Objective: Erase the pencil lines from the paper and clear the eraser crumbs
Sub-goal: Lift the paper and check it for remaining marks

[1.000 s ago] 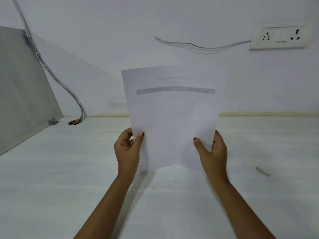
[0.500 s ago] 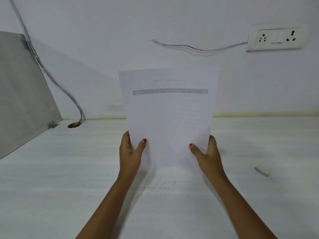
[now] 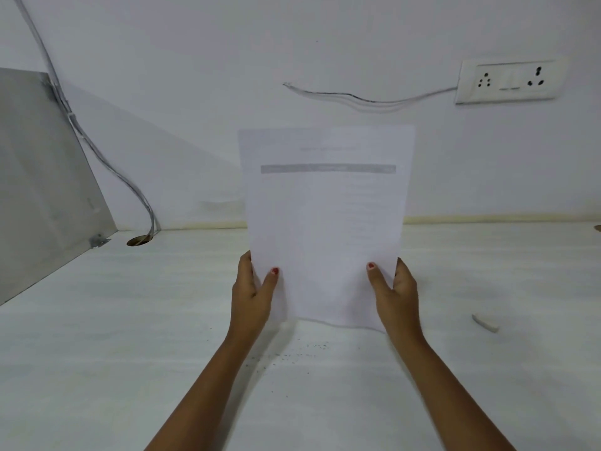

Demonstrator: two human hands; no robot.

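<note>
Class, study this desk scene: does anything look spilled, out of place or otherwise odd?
Yes. Dark eraser crumbs lie scattered on the white desk, just below the paper that the left hand and right hand hold upright. On the wall, a loose wire from the socket plate ends bare.

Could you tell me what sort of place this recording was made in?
Probably an office desk or study cubicle: a white desk against a plain wall, a grey side partition, a cable hole with cables, and a wall socket panel.
</note>
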